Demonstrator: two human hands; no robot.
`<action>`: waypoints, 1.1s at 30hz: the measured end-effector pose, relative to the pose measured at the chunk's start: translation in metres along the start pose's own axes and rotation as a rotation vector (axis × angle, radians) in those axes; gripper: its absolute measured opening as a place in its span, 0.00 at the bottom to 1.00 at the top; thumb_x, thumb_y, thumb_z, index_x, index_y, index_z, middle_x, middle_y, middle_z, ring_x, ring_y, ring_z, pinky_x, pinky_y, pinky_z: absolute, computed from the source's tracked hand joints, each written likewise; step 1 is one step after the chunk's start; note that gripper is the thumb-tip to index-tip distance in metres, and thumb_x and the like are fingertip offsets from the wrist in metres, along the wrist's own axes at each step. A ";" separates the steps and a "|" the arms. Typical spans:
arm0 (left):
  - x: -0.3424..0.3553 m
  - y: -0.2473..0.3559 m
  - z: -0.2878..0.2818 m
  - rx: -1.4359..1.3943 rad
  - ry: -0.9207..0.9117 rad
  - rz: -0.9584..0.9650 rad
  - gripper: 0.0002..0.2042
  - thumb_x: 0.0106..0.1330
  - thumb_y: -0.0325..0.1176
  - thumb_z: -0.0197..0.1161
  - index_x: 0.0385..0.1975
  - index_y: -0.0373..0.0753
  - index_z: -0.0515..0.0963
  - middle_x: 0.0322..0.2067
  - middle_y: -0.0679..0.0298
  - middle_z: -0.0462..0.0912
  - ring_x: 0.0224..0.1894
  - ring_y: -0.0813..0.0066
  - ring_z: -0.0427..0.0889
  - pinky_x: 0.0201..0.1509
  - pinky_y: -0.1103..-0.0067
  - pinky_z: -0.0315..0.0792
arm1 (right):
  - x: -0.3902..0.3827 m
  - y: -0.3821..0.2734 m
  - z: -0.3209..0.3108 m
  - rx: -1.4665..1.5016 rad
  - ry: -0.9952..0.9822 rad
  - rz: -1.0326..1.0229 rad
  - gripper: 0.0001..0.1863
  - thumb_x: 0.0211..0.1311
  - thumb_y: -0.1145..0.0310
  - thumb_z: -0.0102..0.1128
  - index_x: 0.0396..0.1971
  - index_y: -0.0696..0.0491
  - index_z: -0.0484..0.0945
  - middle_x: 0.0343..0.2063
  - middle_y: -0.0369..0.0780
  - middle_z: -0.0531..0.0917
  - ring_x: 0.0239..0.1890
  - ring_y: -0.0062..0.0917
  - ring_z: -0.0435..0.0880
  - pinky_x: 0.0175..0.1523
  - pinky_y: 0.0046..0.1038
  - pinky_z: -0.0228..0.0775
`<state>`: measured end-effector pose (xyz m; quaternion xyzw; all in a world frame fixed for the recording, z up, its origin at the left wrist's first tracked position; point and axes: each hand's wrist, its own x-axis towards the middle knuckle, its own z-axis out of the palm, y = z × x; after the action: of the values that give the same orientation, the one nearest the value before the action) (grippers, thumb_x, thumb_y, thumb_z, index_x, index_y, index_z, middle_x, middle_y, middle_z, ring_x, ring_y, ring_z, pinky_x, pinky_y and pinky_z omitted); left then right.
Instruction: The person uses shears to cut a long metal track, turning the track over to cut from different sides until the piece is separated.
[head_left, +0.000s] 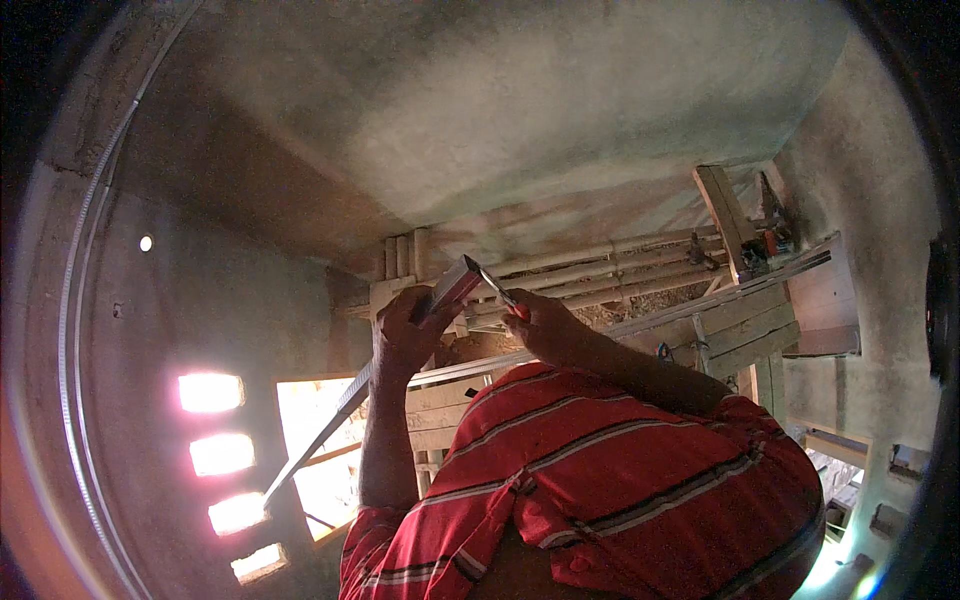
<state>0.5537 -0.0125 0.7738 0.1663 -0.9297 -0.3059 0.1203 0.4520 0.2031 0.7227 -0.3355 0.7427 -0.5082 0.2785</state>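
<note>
A long metal channel [452, 287] is in my left hand [405, 325], whose fingers are wrapped round it near its end. From behind that hand a metal strip [345, 410] slopes down to the left, seemingly the same piece. My right hand [545, 325] is closed on a red-handled tool [517, 304] that looks like tin snips. Its pale metal jaws lie close to the open end of the channel; whether they bite into its edge I cannot tell. Both hands are raised in front of my chest.
Below lies a platform of wooden poles [640, 268] and planks [740, 320], with long metal profiles [700, 300] across it. An upright board [725, 215] leans by the right corner, near small tools [770, 245]. Bright wall openings [222, 455] and a cable [75, 250] are at left.
</note>
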 end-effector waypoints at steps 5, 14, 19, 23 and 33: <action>-0.002 0.019 -0.001 0.036 0.044 0.046 0.20 0.54 0.43 0.76 0.37 0.36 0.80 0.29 0.54 0.84 0.30 0.63 0.85 0.34 0.71 0.77 | 0.000 -0.001 -0.006 -0.039 0.007 0.026 0.18 0.68 0.67 0.55 0.55 0.55 0.70 0.30 0.53 0.80 0.34 0.49 0.82 0.39 0.43 0.72; 0.002 0.029 -0.007 0.061 -0.111 0.019 0.20 0.54 0.43 0.76 0.39 0.35 0.80 0.28 0.57 0.85 0.29 0.73 0.85 0.33 0.73 0.77 | 0.000 0.017 0.003 -0.116 0.079 -0.076 0.14 0.67 0.70 0.52 0.50 0.58 0.69 0.30 0.56 0.79 0.35 0.52 0.81 0.39 0.46 0.70; 0.003 0.029 -0.007 0.040 -0.110 0.035 0.18 0.57 0.41 0.75 0.40 0.36 0.82 0.25 0.59 0.85 0.26 0.76 0.84 0.30 0.76 0.76 | -0.002 0.018 0.009 -0.109 0.117 -0.128 0.11 0.66 0.72 0.51 0.45 0.58 0.68 0.28 0.55 0.77 0.34 0.54 0.79 0.39 0.47 0.69; 0.003 0.030 -0.006 0.008 -0.130 0.033 0.16 0.58 0.40 0.73 0.40 0.36 0.83 0.23 0.59 0.85 0.25 0.77 0.84 0.30 0.77 0.76 | -0.004 0.015 0.007 -0.101 0.095 -0.097 0.10 0.65 0.73 0.52 0.44 0.58 0.67 0.28 0.55 0.77 0.33 0.54 0.79 0.37 0.47 0.69; 0.009 0.030 -0.007 0.085 -0.177 -0.020 0.18 0.58 0.45 0.72 0.42 0.38 0.83 0.26 0.56 0.85 0.28 0.73 0.85 0.33 0.73 0.77 | -0.006 0.008 -0.001 -0.122 0.071 -0.032 0.09 0.65 0.72 0.53 0.43 0.57 0.67 0.24 0.56 0.77 0.33 0.55 0.81 0.34 0.48 0.68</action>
<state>0.5403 0.0027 0.7985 0.1528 -0.9471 -0.2809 0.0275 0.4532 0.2110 0.7160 -0.3455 0.7763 -0.4780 0.2225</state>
